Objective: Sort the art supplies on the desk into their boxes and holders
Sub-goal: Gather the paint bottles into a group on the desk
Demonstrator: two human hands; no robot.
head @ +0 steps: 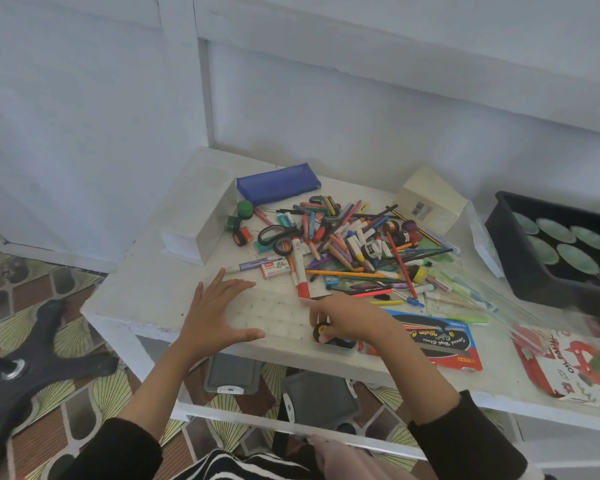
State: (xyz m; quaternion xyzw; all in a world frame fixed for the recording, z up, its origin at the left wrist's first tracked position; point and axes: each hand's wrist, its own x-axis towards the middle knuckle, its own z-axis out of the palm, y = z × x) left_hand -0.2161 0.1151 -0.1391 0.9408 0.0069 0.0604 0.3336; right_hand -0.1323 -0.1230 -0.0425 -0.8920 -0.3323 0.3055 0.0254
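Hidden: the right hand (347, 318) covers most of a small black round piece with a yellow centre (321, 331); what it is cannot be told. A clear plastic tray (274, 315) under both hands is faint, its edges hard to trace.
Cut off: the black tray (520, 251) at 3 o'clock runs out of frame, as does the red-and-white packet (575, 362) at 4 o'clock.
Right hand: fingers curled down, pinching the black round piece at the desk's near edge.
Left hand (215, 313): spread wide, palm down, gripping nothing, resting on the clear tray's left part.
Supplies: a tangled heap of pens and markers (354, 244) fills the middle of the desk (142, 292), with black-handled scissors (274, 233) on its 9 o'clock side.
Shapes: a blue fabric pencil case (278, 183) lies flat at 12 o'clock; two white boxes, one (201, 216) at 10 o'clock and one (430, 199) at 2 o'clock; a flat blue-and-red crayon box (440, 341) just right of the right hand.
Open room: bare desk surface at 8 o'clock, left of the left hand.
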